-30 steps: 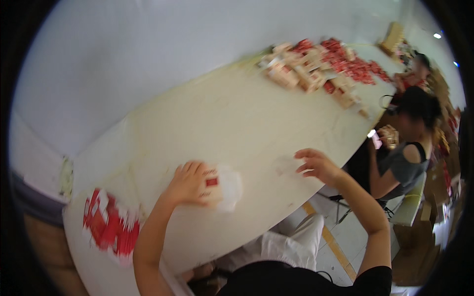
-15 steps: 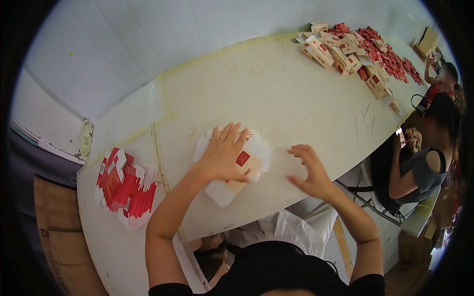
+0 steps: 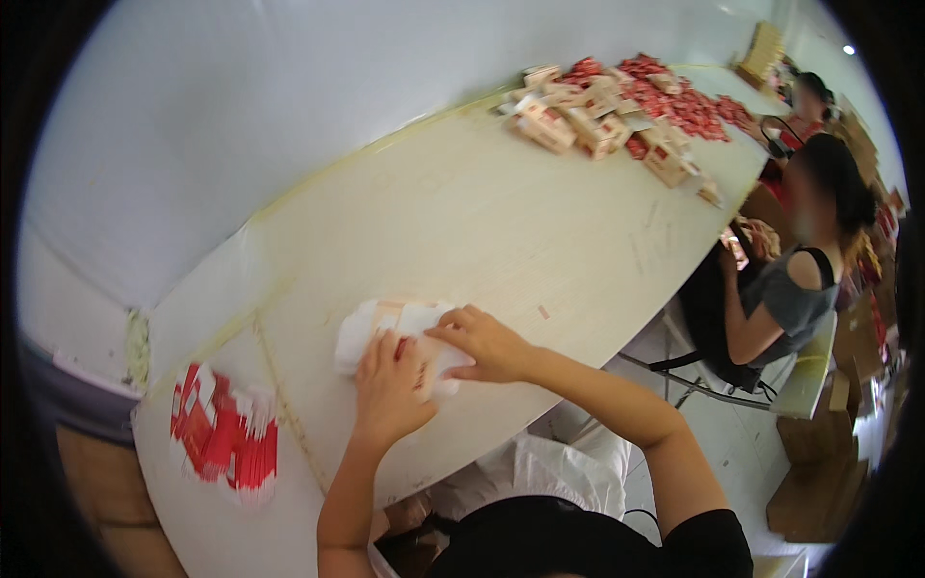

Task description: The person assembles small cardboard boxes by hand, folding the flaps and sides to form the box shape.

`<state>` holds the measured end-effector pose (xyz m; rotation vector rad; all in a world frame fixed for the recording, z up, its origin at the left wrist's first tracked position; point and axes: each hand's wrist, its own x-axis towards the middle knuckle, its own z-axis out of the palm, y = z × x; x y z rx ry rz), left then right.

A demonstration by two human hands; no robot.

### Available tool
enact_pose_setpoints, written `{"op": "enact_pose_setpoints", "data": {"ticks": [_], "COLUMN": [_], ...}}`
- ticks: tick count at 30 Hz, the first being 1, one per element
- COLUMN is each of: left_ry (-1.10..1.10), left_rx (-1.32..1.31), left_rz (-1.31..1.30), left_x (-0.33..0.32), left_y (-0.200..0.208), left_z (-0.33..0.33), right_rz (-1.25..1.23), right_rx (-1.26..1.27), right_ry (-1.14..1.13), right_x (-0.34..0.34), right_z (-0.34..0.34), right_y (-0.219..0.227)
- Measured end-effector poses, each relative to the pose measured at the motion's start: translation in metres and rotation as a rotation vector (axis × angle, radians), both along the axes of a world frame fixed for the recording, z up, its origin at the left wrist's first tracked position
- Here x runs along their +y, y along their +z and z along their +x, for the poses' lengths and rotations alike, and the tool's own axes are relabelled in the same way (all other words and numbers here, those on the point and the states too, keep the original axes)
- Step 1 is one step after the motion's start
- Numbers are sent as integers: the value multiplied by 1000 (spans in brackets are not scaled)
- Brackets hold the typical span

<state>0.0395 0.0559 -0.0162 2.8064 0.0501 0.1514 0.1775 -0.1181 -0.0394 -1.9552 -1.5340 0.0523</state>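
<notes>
A flat, unfolded carton blank (image 3: 358, 339), white with a cream panel and a dark red patch, lies on the table in front of me. My left hand (image 3: 390, 393) rests on it with the fingers laid out over the printed panel. At its right side my right hand (image 3: 489, 345) has curled fingers and thumb on the blank's edge and flaps. My hands cover much of the near part of the blank, and slight blur softens the fingertips.
A stack of red and white folded cartons (image 3: 224, 433) lies at the left. Cream cartons (image 3: 597, 120) and many small red packets (image 3: 674, 106) are heaped at the far right. A seated person (image 3: 800, 279) is at the table's right edge, with another person (image 3: 809, 101) beyond.
My right hand has come left from above the bare table onto the carton blank. My left hand stays on the blank, its fingers shifted. The view has turned to the right.
</notes>
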Motion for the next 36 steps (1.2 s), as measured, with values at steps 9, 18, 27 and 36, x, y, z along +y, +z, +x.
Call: {"op": "enact_pose_setpoints", "data": {"ticks": [9, 18, 27, 36], "left_ry": [191, 353, 256, 184], "left_rx": [67, -19, -333, -343], "left_rz": [104, -96, -113, -50], "left_x": [14, 34, 21, -14], "left_y": [2, 27, 58, 85], "left_z": [-13, -13, -8, -44], "right_rz": [-263, -86, 354, 113], "right_rx": [-308, 50, -139, -396], "right_ry": [-402, -309, 224, 12], "right_x": [-90, 66, 42, -12], "right_z": [112, 189, 28, -20], "right_y": [-5, -31, 90, 127]}}
